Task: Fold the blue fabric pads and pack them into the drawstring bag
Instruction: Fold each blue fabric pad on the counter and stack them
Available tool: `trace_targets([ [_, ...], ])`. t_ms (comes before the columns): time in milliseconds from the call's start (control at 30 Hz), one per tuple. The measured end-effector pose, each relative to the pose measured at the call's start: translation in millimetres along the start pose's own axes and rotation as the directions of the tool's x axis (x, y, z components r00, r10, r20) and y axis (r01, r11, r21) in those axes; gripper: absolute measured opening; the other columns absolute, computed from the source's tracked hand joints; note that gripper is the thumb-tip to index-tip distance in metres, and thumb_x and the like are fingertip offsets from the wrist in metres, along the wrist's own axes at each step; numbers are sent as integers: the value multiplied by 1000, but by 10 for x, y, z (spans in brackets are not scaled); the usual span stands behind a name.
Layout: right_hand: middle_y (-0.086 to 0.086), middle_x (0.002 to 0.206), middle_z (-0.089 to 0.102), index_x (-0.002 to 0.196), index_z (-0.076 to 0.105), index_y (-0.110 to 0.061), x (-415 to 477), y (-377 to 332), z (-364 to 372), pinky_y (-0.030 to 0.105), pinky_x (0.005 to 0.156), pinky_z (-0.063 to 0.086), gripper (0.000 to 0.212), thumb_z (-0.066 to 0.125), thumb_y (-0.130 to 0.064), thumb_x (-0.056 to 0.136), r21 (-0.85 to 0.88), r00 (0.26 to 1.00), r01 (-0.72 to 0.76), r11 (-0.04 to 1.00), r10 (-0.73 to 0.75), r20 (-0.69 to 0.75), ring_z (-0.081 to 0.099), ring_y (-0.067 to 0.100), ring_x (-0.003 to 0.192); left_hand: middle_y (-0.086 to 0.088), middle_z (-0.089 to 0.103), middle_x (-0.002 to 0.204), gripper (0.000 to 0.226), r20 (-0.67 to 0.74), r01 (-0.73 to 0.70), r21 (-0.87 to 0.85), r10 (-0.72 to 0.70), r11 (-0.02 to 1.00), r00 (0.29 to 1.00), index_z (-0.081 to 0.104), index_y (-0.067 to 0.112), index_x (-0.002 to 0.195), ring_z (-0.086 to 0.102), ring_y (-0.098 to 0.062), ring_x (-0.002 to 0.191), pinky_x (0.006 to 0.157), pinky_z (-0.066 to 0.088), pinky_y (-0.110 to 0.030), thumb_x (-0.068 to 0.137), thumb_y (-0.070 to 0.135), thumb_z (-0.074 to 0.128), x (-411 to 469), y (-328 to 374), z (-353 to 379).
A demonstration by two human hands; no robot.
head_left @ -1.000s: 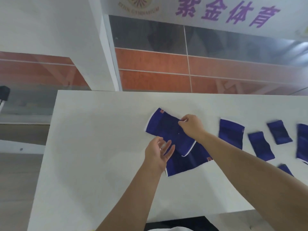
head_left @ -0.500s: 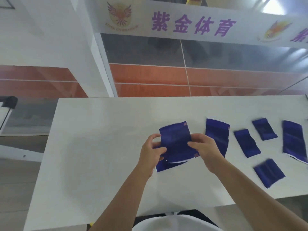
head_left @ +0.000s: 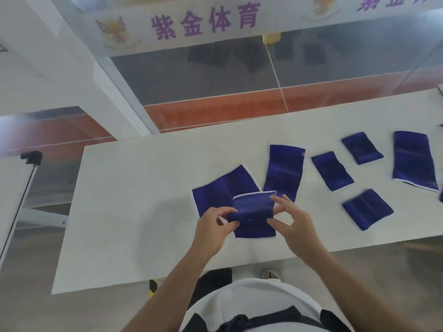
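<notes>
I hold a folded blue pad (head_left: pixel 253 214) above the white table (head_left: pixel 134 212), near its front edge. My left hand (head_left: pixel 215 227) pinches its left side and my right hand (head_left: pixel 291 221) grips its right side. A white edge runs along the pad's top. Behind it a larger unfolded blue pad (head_left: pixel 221 188) lies flat. Another long pad (head_left: pixel 284 171) lies just to the right. No drawstring bag is in view.
Several more blue pads lie to the right: small ones (head_left: pixel 332 170), (head_left: pixel 362 147), (head_left: pixel 366 208) and a long one (head_left: pixel 413 160). A glass wall with a purple-lettered banner (head_left: pixel 203 21) stands behind the table. A black stand (head_left: pixel 30 157) is at the left.
The pad has been folded down to a smaller size and drawn toward the table's front edge. Both hands shifted to its sides. The view tilted down and left.
</notes>
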State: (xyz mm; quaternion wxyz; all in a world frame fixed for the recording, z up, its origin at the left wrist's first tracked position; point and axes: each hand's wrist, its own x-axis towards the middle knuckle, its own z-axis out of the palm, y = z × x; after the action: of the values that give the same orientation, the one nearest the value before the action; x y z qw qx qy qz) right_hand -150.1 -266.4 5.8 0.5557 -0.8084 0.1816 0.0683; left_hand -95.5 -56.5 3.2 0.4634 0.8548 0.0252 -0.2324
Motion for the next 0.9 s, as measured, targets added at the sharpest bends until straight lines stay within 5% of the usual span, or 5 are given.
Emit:
trace_targets([
  [233, -2, 94, 72, 94, 68, -18, -142, 259, -239, 29, 73, 57, 12, 68, -6, 90, 44, 997, -46, 998, 43, 70, 68, 16, 86, 1, 70, 108, 14, 166, 217, -147, -192, 965, 967, 69, 17, 105, 66, -18, 101, 79, 53, -22, 91, 21, 71, -381, -26, 288],
  [467, 2, 135, 59, 129, 62, -19, 229, 398, 203, 28, 102, 42, 37, 60, -6, 94, -275, 979, 41, 960, 17, 205, 55, 21, 124, -8, 70, 112, 18, -94, 393, -41, -395, 919, 914, 60, 15, 110, 68, -18, 87, 74, 57, -32, 96, 27, 63, -339, -484, 567],
  [600, 3, 135, 56, 127, 61, -19, -6, 605, 268, 27, 97, 42, 32, 59, -11, 96, -251, 993, -103, 962, 114, 28, 55, 23, 120, 1, 56, 130, 42, -250, 223, 342, -140, 913, 958, 54, 24, 128, 54, -18, 114, 92, 50, -31, 91, 42, 65, -365, -699, 665],
  [733, 8, 132, 56, 128, 58, -17, -187, 796, 265, 32, 90, 50, 35, 59, -8, 94, -193, 968, -248, 949, 253, 1, 59, 21, 106, -1, 49, 136, 52, -64, -141, 578, 217, 804, 974, 52, 25, 127, 44, -21, 125, 102, 42, -35, 83, 46, 70, -455, -674, 868],
  [900, 2, 141, 52, 134, 56, -21, -198, 769, 264, 35, 104, 38, 43, 65, -19, 92, -468, 991, -5, 884, 67, 116, 45, 25, 130, -10, 57, 132, 60, 23, -148, 715, 190, 683, 982, 59, 16, 116, 56, -32, 121, 97, 49, -42, 67, 38, 86, -454, -697, 1020],
])
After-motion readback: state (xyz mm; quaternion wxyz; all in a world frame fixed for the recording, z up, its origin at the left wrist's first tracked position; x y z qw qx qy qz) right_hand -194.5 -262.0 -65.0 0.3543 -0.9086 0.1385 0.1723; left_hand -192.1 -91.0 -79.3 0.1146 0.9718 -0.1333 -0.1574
